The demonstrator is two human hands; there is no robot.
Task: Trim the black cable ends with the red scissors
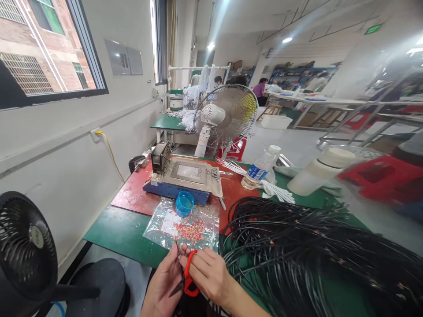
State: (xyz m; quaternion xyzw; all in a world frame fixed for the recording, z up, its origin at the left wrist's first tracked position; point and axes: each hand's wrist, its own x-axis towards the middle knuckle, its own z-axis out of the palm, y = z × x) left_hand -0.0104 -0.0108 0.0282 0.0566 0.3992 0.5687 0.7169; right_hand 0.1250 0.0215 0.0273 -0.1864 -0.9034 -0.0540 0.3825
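Observation:
My right hand (210,273) is closed around red-handled scissors (189,277), whose dark blades point down and to the left. My left hand (165,279) is closed on a thin black cable (177,248), its end rising between the fingertips. The two hands almost meet, and the scissors lie across the left palm's side. Just beyond the fingers, small red and yellow clippings (191,230) are scattered on a clear plastic bag (155,226). A blue plastic ring-shaped cup (184,204) stands on the bag's far edge.
A large bundle of black cables (297,237) covers the table's right side. Behind the bag sits a blue-based solder pot (178,193) with a small fan (161,158). A water bottle (259,169), a white flask (313,171) and a fan (224,116) stand farther back. Another black fan (26,246) is at left.

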